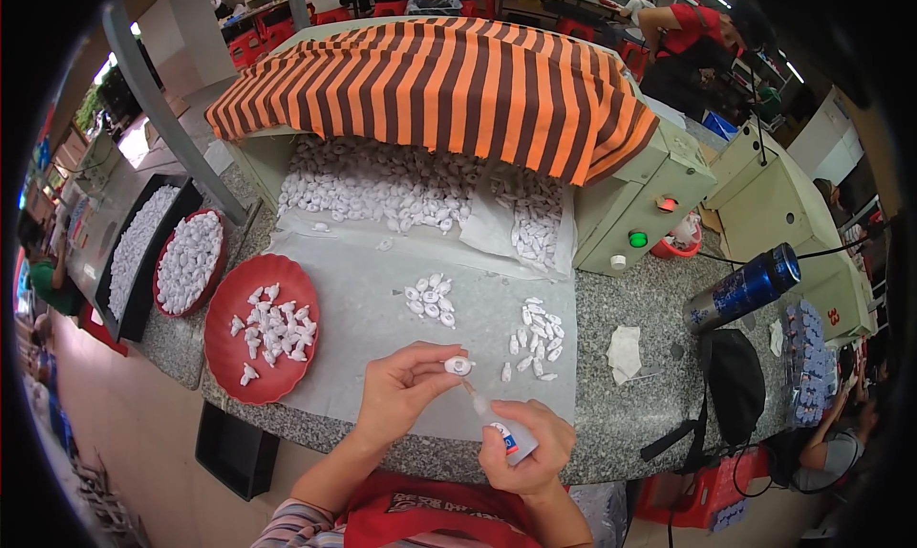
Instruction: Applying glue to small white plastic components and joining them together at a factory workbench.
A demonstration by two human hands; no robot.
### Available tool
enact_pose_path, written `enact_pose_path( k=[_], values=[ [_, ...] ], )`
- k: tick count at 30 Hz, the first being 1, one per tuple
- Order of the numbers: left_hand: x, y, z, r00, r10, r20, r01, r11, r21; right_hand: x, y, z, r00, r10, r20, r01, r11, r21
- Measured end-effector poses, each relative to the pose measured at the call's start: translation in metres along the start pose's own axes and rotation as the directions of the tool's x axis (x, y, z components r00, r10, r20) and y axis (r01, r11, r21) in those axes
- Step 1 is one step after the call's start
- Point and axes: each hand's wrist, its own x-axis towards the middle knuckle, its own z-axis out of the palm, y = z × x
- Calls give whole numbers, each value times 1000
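Between the thumb and fingers of my left hand (406, 387) is a small white oval piece (459, 366) with a hole in its face. My right hand (531, 445) grips a white glue bottle (513, 437), its thin nozzle pointing up at the piece's lower side; whether the tip touches it I cannot tell. Beyond my left hand lies a cluster of similar white pieces (430, 298) on the white paper sheet (358, 304). Several slimmer white pieces (537, 336) lie on the sheet to the right.
At left stand a red scalloped plate (222, 343) of white pieces, a filled red bowl (164, 273) and a long black tray (113, 309). A pale green machine (626, 214) under a striped cloth (430, 89) holds many pieces. A blue bottle (745, 285) and black bag (734, 384) sit right.
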Motion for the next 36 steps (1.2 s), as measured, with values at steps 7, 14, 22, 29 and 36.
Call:
enact_pose_path(
  k=[7,14,22,29,36],
  values=[
    [-2,0,0,1000,29,3,-29,999,40,1,3,-2,1000,-7,18,7,1000,-4],
    [-2,0,0,1000,25,0,-25,999,47,1,-1,-4,998,7,55,-7,1000,-9],
    [-3,-1,0,1000,20,2,-20,999,47,2,3,-2,1000,-22,19,22,1000,-8],
    [-3,0,-1,999,30,-13,-29,997,73,0,0,-4,1000,-10,25,11,999,-34],
    [-3,-1,0,999,48,-9,-47,996,72,2,-3,-4,1000,-3,26,3,1000,-15]
  ],
)
